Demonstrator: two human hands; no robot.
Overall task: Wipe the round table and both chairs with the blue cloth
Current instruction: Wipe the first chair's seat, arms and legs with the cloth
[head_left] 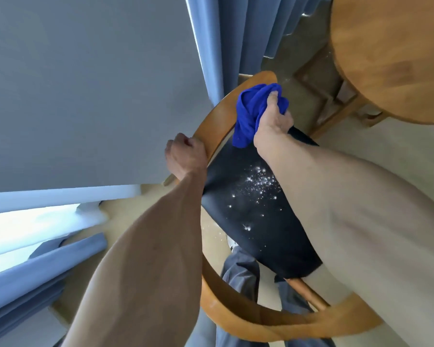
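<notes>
- Blue cloth is bunched in the right hand, whose fingers curl round it; a loose tail hangs down on the thumb side of that hand, toward the chair's seat.
- Right hand with the cloth sits at the far end of the curved wooden rail of the chair, pressed against or just above it; exact contact is hard to tell.
- Left hand is closed round the same rail, nearer the person and to the left of the right hand, apparently steadying the chair.
- Dark seat lies below and between both hands, toward the person from the cloth. White specks are scattered over its middle, just under the right forearm.
- Judged progress: the seat is not yet wiped clean, since the specks remain; the rail seems to be the part in hand.
- Round table is beyond and to the right of the right hand, well apart from the cloth. Whether it has been wiped cannot be told; its visible top shows no obvious debris.
- Only one chair is clearly in view, so the state of the second chair is unknown.
- Left to do, as a judgement: the seat's specks, the rest of this frame, and perhaps the other chair.
</notes>
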